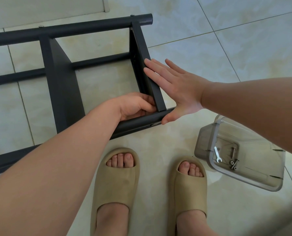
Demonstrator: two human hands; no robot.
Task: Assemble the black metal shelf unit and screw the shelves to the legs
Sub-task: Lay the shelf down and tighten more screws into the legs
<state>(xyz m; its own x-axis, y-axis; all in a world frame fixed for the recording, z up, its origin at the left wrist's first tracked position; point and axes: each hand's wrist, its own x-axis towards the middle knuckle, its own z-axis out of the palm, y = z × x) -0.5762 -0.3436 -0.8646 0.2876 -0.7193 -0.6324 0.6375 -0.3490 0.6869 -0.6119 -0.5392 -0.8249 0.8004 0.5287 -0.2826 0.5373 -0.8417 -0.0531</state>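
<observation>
The black metal shelf unit [61, 86] lies on its side on the tiled floor, with round tube legs running left to right and two flat shelves standing between them. My left hand [136, 106] curls its fingers round the lower corner of the right shelf [141, 53], where it meets the near leg [138, 121]. My right hand [174, 89] lies flat with straight fingers against the outer face of that shelf, its thumb touching the end of the near leg. Two screw heads show on the far leg [90, 28].
A clear plastic box [240, 152] lies tilted on the floor at the right, holding a small wrench [217, 155] and a few screws [233, 159]. My feet in beige slippers [118, 181] stand just in front of the near leg. A white baseboard runs along the top left.
</observation>
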